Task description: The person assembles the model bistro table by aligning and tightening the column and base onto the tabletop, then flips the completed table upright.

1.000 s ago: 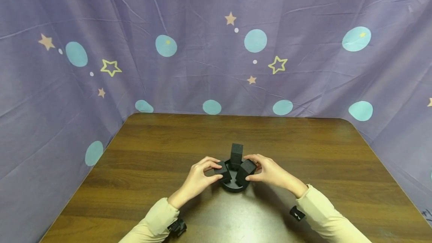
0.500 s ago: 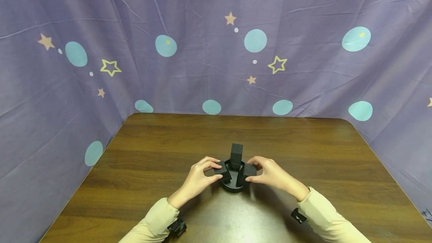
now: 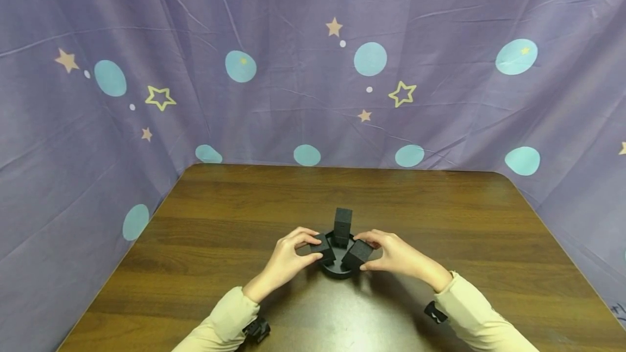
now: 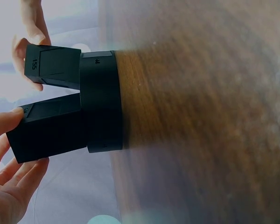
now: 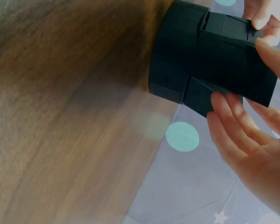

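A low round black base (image 3: 338, 274) stands on the table with three black rectangular blocks upright in it. The rear block (image 3: 343, 221) stands with no hand on it. My left hand (image 3: 286, 258) grips the top of the left block (image 3: 320, 250) between thumb and fingers. On the other side, my right hand (image 3: 397, 255) holds the upper part of the right block (image 3: 357, 255), thumb on the near face and fingers behind. The left wrist view shows both held blocks leaning outward from the base, with small raised figures on the right block (image 4: 56, 66).
The brown wooden table (image 3: 235, 205) reaches back to a purple curtain (image 3: 293, 96) printed with stars and dots. Dark wrist-worn devices sit under both cream sleeves (image 3: 230, 316).
My right hand has turned the right block about its upright axis, first one way and then back, and shifted slightly nearer. The left hand and the other blocks have stayed still.
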A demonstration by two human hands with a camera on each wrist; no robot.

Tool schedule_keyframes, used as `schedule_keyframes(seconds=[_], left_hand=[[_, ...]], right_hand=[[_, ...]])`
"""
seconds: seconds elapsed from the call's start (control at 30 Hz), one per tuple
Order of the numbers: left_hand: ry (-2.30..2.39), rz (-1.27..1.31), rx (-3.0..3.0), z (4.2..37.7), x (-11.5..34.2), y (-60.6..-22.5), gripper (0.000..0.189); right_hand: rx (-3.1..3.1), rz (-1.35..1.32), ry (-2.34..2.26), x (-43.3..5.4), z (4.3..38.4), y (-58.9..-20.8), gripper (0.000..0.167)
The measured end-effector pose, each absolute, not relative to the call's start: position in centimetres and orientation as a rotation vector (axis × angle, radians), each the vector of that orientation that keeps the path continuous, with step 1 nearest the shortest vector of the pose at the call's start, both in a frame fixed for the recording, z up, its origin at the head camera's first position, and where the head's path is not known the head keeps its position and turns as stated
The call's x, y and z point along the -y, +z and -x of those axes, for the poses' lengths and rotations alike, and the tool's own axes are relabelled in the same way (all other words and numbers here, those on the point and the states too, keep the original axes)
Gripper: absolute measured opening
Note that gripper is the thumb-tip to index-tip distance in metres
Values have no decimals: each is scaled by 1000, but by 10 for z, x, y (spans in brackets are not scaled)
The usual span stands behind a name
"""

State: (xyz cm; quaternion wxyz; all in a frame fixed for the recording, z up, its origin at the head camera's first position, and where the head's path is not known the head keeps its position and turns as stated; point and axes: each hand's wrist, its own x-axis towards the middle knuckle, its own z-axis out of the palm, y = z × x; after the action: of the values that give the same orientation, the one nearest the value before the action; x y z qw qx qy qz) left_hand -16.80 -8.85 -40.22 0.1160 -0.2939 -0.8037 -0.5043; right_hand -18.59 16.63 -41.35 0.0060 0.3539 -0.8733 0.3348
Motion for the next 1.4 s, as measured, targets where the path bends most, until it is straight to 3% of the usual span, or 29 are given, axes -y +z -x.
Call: schedule_keyframes(seconds=[0.4,0.63,1.27,1.4], left_hand=[[-1493,856,2327,168,88,-404,20],[-1456,878,2293,186,93,-434,22],[-1222,1014,2262,191,97,-433,24],[-1203,999,2362,189,98,-433,34]], right_hand=[[2682,-1065,1038,-162,186,-418,50],[2670,-1055,1019,-161,184,-416,50],[2672,-1070,1034,-163,183,-419,51],[2677,-1055,1065,-163,182,-420,53]])
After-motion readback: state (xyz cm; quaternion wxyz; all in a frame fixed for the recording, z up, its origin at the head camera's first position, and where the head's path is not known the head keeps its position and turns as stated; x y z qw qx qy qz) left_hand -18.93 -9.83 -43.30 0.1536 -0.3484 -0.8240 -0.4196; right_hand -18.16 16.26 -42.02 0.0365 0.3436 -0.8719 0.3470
